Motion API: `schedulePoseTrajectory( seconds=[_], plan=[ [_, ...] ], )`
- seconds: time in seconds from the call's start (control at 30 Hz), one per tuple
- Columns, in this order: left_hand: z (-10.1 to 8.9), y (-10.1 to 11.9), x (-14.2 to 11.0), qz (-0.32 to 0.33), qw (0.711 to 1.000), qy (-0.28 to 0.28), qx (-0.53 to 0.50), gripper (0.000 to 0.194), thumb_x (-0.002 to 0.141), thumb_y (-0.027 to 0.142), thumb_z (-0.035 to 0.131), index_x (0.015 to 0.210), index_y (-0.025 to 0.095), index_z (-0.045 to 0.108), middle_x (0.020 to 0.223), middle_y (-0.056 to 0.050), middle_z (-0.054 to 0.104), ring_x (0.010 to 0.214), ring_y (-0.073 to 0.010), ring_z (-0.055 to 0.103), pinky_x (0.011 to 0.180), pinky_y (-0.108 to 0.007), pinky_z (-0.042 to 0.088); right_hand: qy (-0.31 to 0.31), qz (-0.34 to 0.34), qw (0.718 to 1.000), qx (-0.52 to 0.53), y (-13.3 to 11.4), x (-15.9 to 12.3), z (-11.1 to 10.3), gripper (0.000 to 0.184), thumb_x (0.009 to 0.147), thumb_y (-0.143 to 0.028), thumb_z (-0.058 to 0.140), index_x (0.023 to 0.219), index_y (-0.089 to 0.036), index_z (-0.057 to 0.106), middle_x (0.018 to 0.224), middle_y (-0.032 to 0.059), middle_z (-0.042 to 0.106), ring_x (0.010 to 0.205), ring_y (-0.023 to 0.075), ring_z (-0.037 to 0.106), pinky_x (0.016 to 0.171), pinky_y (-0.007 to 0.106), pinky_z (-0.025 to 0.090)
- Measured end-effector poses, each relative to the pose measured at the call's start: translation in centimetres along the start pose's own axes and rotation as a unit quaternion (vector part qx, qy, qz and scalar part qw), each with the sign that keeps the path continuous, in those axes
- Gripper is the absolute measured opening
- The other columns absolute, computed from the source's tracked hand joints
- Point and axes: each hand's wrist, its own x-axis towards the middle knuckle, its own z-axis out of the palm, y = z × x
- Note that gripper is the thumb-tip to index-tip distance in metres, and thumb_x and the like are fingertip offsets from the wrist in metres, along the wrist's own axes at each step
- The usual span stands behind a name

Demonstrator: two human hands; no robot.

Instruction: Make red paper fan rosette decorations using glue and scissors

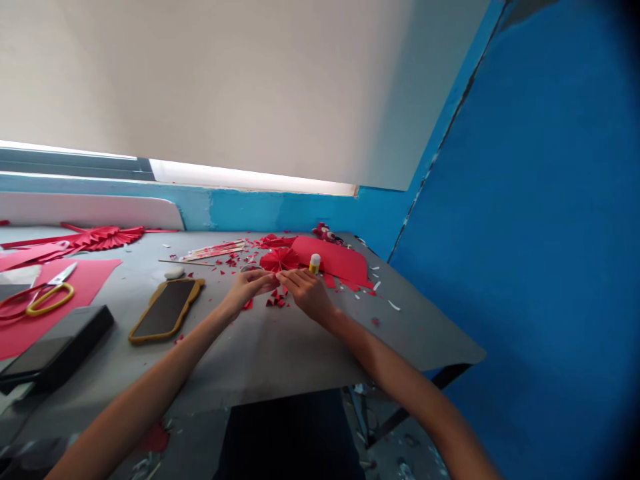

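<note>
My left hand (253,285) and my right hand (306,288) meet over the middle of the table, fingertips pinched together. Between them they hold the near edge of a red folded-paper fan (279,258), whose pleats spread out in a round shape beyond the fingers. The exact spot of the pinch is partly hidden by the fingers. Just past my right hand stands a glue stick (315,263) with a white top and yellow body. Behind it lies a large red paper sheet (333,259) with a curved outline. Small red scraps (277,300) lie under my hands.
On the left are a phone in a yellow case (167,310), scissors (50,293), a black box-like device (57,350) and red paper (103,273). Thin sticks (215,250) and another pleated red paper piece (107,237) lie farther back. A blue wall (525,233) borders the right.
</note>
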Motion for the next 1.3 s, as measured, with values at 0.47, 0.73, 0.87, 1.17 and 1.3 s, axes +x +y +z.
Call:
schedulePoseTrajectory(
  seconds=[0.47, 0.73, 0.87, 1.17, 1.3],
  plan=[
    [0.1, 0.0, -0.2, -0.036, 0.997, 0.003, -0.070, 0.034, 0.069, 0.030, 0.080, 0.094, 0.010, 0.070, 0.098, -0.012, 0.074, 0.100, -0.0215, 0.068, 0.103, -0.034, 0.046, 0.089, 0.125, 0.975, 0.162, -0.6, 0.1, 0.0, 0.034, 0.098, -0.021, 0.034, 0.129, -0.021, 0.048, 0.119, 0.0106, 0.058, 0.110, 0.0211, 0.054, 0.096, 0.039, 0.043],
    [0.5, -0.2, -0.3, -0.051, 0.998, 0.002, -0.023, 0.031, 0.066, 0.035, 0.082, 0.089, 0.015, 0.075, 0.104, -0.009, 0.073, 0.113, -0.0229, 0.061, 0.103, -0.028, 0.042, 0.024, 0.224, 0.920, 0.322, -1.1, 0.0, 1.8, 0.038, 0.100, -0.043, 0.028, 0.081, -0.018, 0.051, 0.075, 0.0004, 0.052, 0.070, 0.0122, 0.051, 0.069, 0.025, 0.043],
    [0.7, -0.5, -0.3, -0.054, 0.999, -0.003, -0.007, 0.037, 0.062, 0.039, 0.083, 0.090, 0.015, 0.076, 0.102, -0.008, 0.074, 0.109, -0.0233, 0.062, 0.104, -0.032, 0.040, 0.022, 0.244, 0.893, 0.378, -1.4, 0.1, 2.3, 0.040, 0.099, -0.046, 0.027, 0.084, -0.018, 0.051, 0.077, 0.0004, 0.053, 0.071, 0.0116, 0.051, 0.070, 0.024, 0.042],
    [0.6, -0.7, -0.5, -0.032, 0.999, -0.002, 0.034, 0.041, 0.062, 0.046, 0.080, 0.089, 0.016, 0.076, 0.090, -0.007, 0.074, 0.093, -0.0198, 0.066, 0.094, -0.029, 0.045, 0.013, 0.273, 0.886, 0.374, -1.4, -0.2, 2.4, 0.033, 0.095, -0.048, 0.041, 0.083, -0.020, 0.052, 0.072, -0.0011, 0.054, 0.066, 0.0127, 0.051, 0.064, 0.025, 0.041],
    [0.8, -0.7, -0.5, -0.043, 0.999, -0.010, 0.027, 0.044, 0.063, 0.047, 0.080, 0.091, 0.014, 0.075, 0.085, -0.007, 0.074, 0.085, -0.0185, 0.067, 0.091, -0.030, 0.046, 0.024, 0.261, 0.889, 0.375, -1.3, -0.3, 2.6, 0.032, 0.096, -0.045, 0.039, 0.080, -0.020, 0.051, 0.073, 0.0002, 0.055, 0.069, 0.0139, 0.052, 0.068, 0.026, 0.042]
  ],
)
